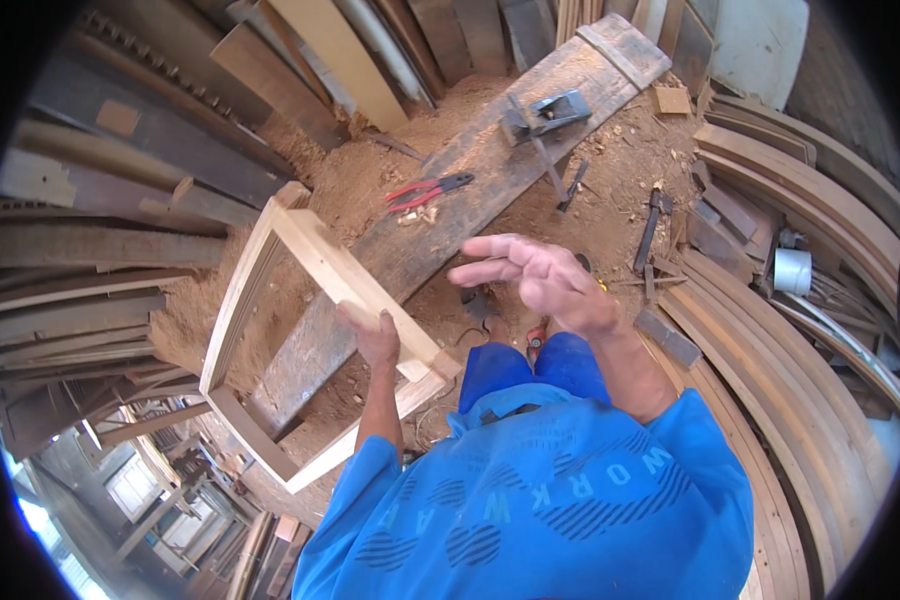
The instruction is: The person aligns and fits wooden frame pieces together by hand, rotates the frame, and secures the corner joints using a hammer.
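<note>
Frame of pale bare timber, 4-sided and gently bowed along its long rails, sits tilted on our left over the lower part of a long, worn wooden plank bench; we cannot tell just where the 2 touch. Our left hand has its fingers and thumb curled partly about the right-hand rail, towards the near corner, and grips it. Our right hand is raised beside the bench, apart from the frame, its fingers nearly straight and close together, pointing left, the palm half open; we see nothing held in it. Farther up the bench we have red-handled pliers, with pale wood shavings just beside them, and beyond those a grey metal hand plane. On the sawdust-covered ground to the right of the bench lie a slim black tool and a dark hammer-like tool. Long curved brown boards are stacked on our right, near a white cylindrical container, while dark wooden planks crowd our left. We wear a blue shirt and darker blue shorts.
</note>
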{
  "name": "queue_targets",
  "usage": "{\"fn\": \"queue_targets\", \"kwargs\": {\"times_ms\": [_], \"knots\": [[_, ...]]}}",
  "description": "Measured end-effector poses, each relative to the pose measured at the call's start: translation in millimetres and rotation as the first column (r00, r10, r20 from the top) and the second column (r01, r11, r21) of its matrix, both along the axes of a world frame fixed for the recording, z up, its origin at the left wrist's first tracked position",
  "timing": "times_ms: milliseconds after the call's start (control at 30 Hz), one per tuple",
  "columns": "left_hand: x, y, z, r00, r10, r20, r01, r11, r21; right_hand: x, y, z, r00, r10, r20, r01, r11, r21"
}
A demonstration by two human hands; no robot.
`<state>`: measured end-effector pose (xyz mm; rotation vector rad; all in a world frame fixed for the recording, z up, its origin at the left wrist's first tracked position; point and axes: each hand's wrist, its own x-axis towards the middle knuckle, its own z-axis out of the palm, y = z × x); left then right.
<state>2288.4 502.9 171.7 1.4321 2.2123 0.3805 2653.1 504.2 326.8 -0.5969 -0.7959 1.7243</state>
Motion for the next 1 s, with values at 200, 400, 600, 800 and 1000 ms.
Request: {"fn": "queue_targets", "kwargs": {"times_ms": [200, 400, 600, 800, 1000], "knots": [[-26, -11, -10, 1.0, 0.004, 0.031, -0.003, 0.999, -0.032, -86, 35, 149, 0.89, 0.277, -0.363, -0.066, 0.865, 0.498], [-18, -6, -9, 0.999, -0.026, -0.03, 0.027, 1.0, 0.014, -150, 59, 188, 0.858, 0.369, -0.357, -0.072, 0.776, 0.627], [-23, -1, 3, 0.996, 0.03, 0.087, -0.027, 0.999, -0.041, -162, 109, 161, 0.909, 0.18, -0.376, 0.041, 0.86, 0.509], [-31, 1, 4, 0.993, 0.044, 0.109, -0.044, 0.999, -0.003, -149, 163, -7, 0.964, -0.265, -0.02, 0.249, 0.928, -0.276], [-29, 1, -4, 0.997, 0.082, -0.017, -0.08, 0.994, 0.077, -156, 230, -163, 0.74, 0.028, 0.672, 0.236, 0.925, -0.298]]}}
